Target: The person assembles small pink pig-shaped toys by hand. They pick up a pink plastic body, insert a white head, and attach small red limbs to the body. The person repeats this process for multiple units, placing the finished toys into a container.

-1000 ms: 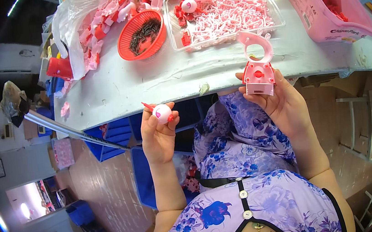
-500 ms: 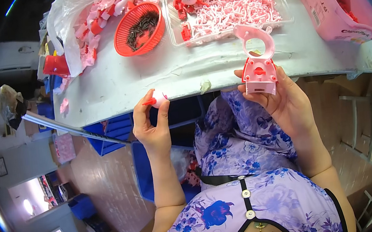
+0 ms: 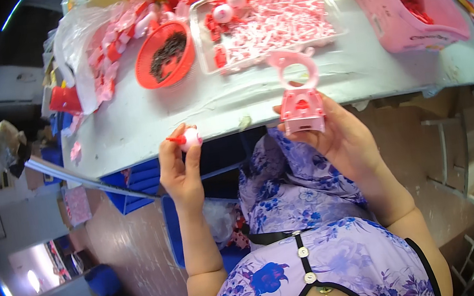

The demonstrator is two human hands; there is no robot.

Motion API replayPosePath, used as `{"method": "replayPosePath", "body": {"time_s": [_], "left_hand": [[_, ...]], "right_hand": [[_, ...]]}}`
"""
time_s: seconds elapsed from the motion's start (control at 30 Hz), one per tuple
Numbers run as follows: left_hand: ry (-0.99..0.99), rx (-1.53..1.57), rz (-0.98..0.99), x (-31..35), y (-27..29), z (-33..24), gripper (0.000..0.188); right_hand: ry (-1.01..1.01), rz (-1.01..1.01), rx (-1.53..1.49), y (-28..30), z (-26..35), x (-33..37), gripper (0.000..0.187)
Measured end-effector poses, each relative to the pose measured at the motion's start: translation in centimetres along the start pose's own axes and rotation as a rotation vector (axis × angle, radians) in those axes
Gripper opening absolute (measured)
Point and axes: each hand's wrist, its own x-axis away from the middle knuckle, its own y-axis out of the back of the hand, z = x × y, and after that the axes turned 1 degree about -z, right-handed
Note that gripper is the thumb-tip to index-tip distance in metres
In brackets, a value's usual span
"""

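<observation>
My left hand [image 3: 180, 175] is closed at the table's near edge, thumb and fingers pinching a small white ball with a red peg [image 3: 192, 138]. The peg points left. To the right, my right hand [image 3: 348, 138] grips a pink plastic toy part [image 3: 302, 108] by its lower body. This part stands upright, with a ring-shaped, open head on top and a body with red edges and a red piece in its middle. My fingers behind it are partly hidden. The two held pieces are apart from each other.
On the table [image 3: 221, 112] stand a red basket [image 3: 143, 71] of small dark pieces, a clear tray [image 3: 341, 19] of pink-white parts with several balls, and a pink bin [image 3: 390, 28] holding red pieces. Pink parts and a plastic bag [image 3: 82, 60] lie at the left. Blue crates [image 3: 133, 189] sit below.
The whole view has shifted, so table and hands appear farther left and slightly lower. Both hands keep hold of the same pieces, with little other movement.
</observation>
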Motion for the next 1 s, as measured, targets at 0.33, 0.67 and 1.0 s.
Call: {"method": "replayPosePath", "body": {"time_s": [0.33,0.67,1.0], "left_hand": [[-0.266,0.069,0.378,-2.6,-3.7,-7.8,0.056],[-0.395,-0.238,0.458,-3.8,-3.9,-9.6,0.042],[-0.468,-0.347,0.531,-4.0,-4.1,-9.3,0.041]], "right_hand": [[-0.145,0.102,0.011,-1.1,-1.8,1.4,0.052],[-0.225,0.141,0.048,-0.8,-2.4,1.9,0.054],[-0.235,0.158,0.053,-0.3,-2.5,2.0,0.05]]}}
